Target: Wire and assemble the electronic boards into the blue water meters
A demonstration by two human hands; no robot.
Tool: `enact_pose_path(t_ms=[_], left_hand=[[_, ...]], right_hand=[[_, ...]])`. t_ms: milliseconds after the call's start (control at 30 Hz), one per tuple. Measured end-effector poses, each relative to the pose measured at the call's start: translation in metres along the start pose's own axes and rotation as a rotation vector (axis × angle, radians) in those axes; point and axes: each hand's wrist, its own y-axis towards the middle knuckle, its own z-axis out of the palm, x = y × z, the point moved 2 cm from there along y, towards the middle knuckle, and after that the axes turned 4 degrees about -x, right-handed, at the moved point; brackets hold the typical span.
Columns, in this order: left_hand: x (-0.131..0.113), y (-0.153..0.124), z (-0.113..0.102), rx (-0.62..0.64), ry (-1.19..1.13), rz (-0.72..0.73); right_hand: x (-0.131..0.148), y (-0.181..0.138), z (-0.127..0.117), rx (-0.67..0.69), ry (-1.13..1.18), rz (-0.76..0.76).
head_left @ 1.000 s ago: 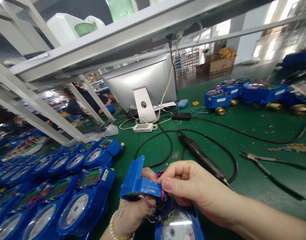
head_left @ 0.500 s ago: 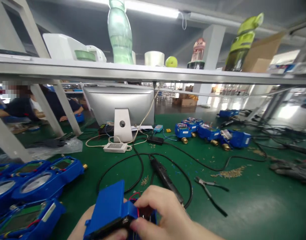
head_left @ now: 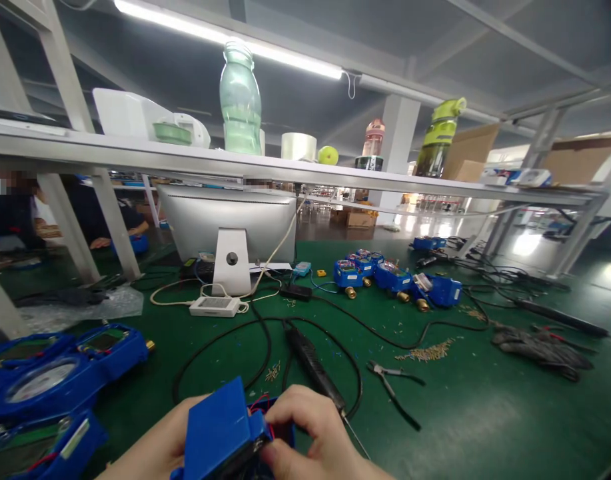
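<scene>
A blue plastic meter housing [head_left: 216,427] with its cover raised is at the bottom centre, red wires showing inside. My left hand [head_left: 168,437] holds it from the left and below, fingers mostly hidden behind the cover. Thumb and forefinger of my right hand [head_left: 312,433] pinch at the housing's right edge, beside the red wires; what lies between the fingertips is hidden. Just beyond my right hand lies a black corded electric screwdriver [head_left: 315,367], its thin shaft pointing toward me. Diagonal cutters [head_left: 395,390] lie further right on the green tabletop [head_left: 465,413], handles spread.
Several blue meters [head_left: 70,373] crowd the left side, and more blue units [head_left: 392,277] with brass fittings stand at back right. Loose screws [head_left: 428,351] and a dark glove [head_left: 540,350] lie right. A monitor [head_left: 230,213] stands under a shelf [head_left: 315,172] holding bottles. People sit far left.
The view has tilted up and shifted right, so the bench contents sit further left. Both hands remain on the blue housing, with the right fingers still pinching at its edge.
</scene>
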Motion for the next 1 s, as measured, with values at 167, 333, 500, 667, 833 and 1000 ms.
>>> enact_pose_path(t_ms=[167, 333, 500, 667, 833, 1000], left_hand=[[0.001, 0.016, 0.001, 0.104, 0.073, 0.029], [-0.028, 0.0, -0.003, 0.225, 0.478, 0.211], [-0.045, 0.003, 0.002, 0.38, 0.812, 0.311], [-0.053, 0.004, 0.0, 0.431, 0.918, 0.404], [-0.064, 0.002, -0.007, 0.504, 1.048, 0.364], [-0.07, -0.002, -0.015, 0.553, 0.911, 0.333]], right_hand=[[-0.001, 0.0, 0.003, -0.045, 0.01, 0.029], [-0.003, -0.006, 0.001, -0.085, 0.085, 0.15], [-0.014, -0.016, 0.0, -0.08, 0.181, 0.29], [-0.028, -0.025, -0.001, -0.104, 0.204, 0.396], [-0.041, -0.034, -0.003, -0.167, 0.181, 0.44], [-0.048, -0.043, -0.004, -0.204, 0.178, 0.456]])
